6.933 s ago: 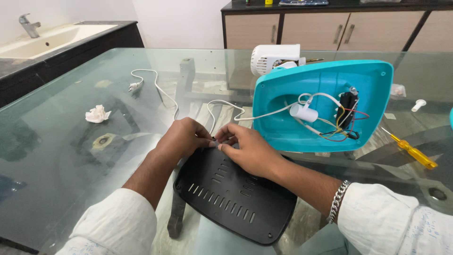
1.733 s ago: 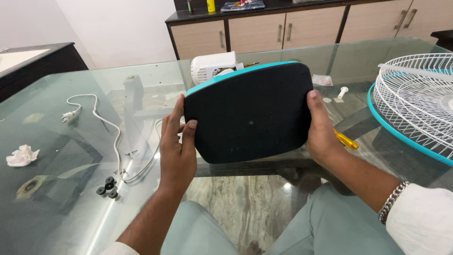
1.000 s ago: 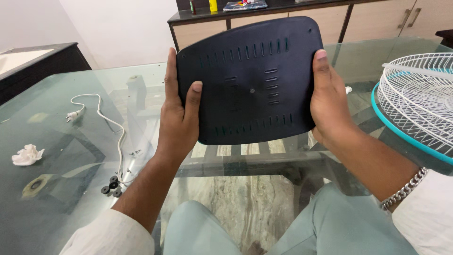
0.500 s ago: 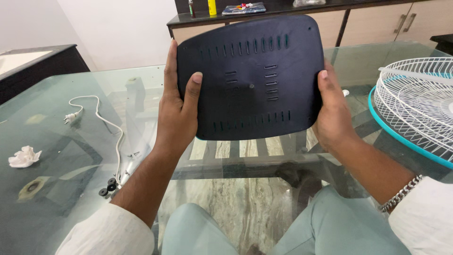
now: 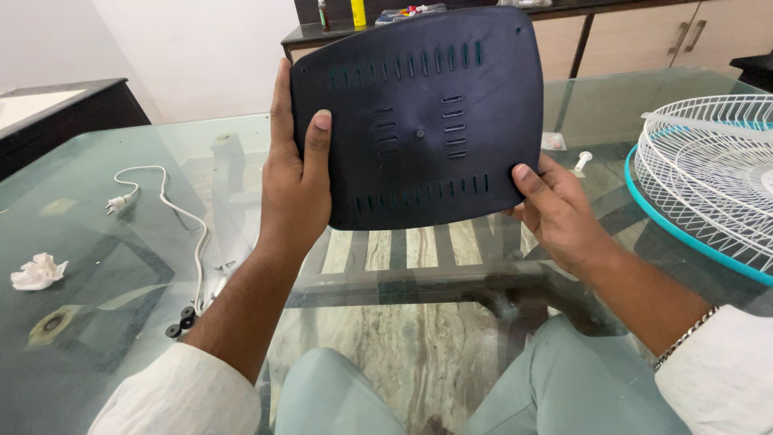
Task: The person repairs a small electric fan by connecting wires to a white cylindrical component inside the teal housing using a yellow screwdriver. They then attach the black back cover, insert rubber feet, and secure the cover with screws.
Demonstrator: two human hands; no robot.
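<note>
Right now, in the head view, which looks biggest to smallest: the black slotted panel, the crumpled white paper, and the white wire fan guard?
1. black slotted panel, though it is nearest the camera
2. white wire fan guard, cut off by the frame
3. crumpled white paper

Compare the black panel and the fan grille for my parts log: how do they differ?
The black panel is dark, solid with short slots, held upright by the left hand and right hand. The fan grille is white wire with a teal rim, lying on the glass table, untouched.

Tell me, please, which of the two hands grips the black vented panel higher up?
The left hand: its fingers reach the black panel near its top edge, while the right hand holds only the lower corner.
</note>
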